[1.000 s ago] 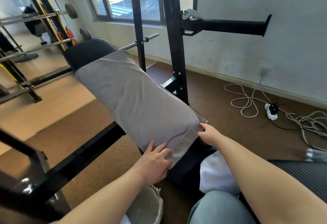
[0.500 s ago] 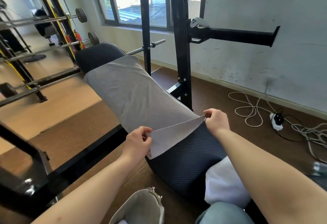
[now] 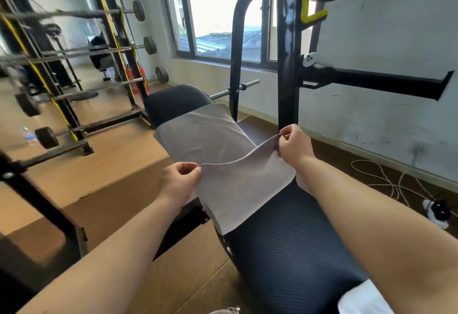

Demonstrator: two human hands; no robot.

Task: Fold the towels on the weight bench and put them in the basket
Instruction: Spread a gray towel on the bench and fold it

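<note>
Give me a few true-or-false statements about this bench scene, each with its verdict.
1. The left hand and right hand each pinch a near corner of the grey towel. True.
2. The grey towel's far end lies on the weight bench. True.
3. The grey towel lies flat along its whole length. False: its near end is lifted off the weight bench.
4. The white controller lies on the floor. False: it sits on the black rack arm.

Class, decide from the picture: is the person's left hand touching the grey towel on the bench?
Touching. The head view shows the left hand pinching a corner of the grey towel, held above the bench.
</note>
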